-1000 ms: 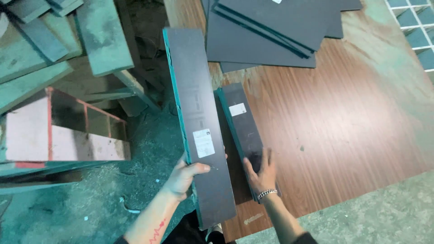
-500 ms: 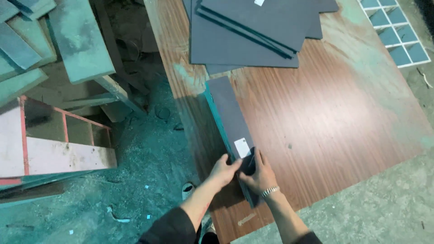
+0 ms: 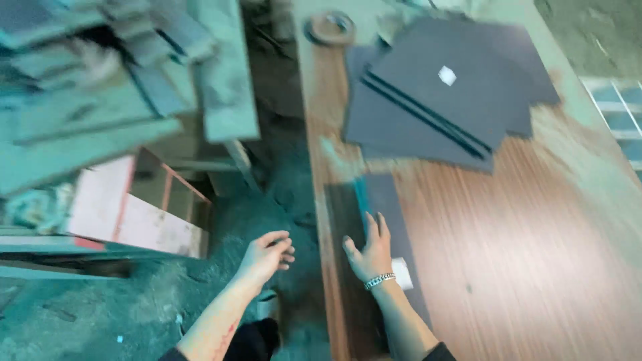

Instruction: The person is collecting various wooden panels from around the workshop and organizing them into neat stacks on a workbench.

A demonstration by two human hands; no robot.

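While the flat dark grey rectangular panel [image 3: 384, 220] lies near the left edge of the reddish wood-grain tabletop [image 3: 521, 254], it is pressed by the right hand [image 3: 369, 253], fingers spread; the left hand [image 3: 265, 254] hangs loosely open, empty. The panel is best kept flat and square to the edge.

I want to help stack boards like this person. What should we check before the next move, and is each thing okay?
1. Right hand flat on the dark board: ok.
2. Left hand touching the board: not ok, it hangs open beside the wooden table, over the floor.
3. Board lying flat on the table: ok, near the left edge.
4. Board clear of the pile of dark sheets: ok, a gap shows.
5. Board's edges undamaged: cannot tell, the picture is blurred.
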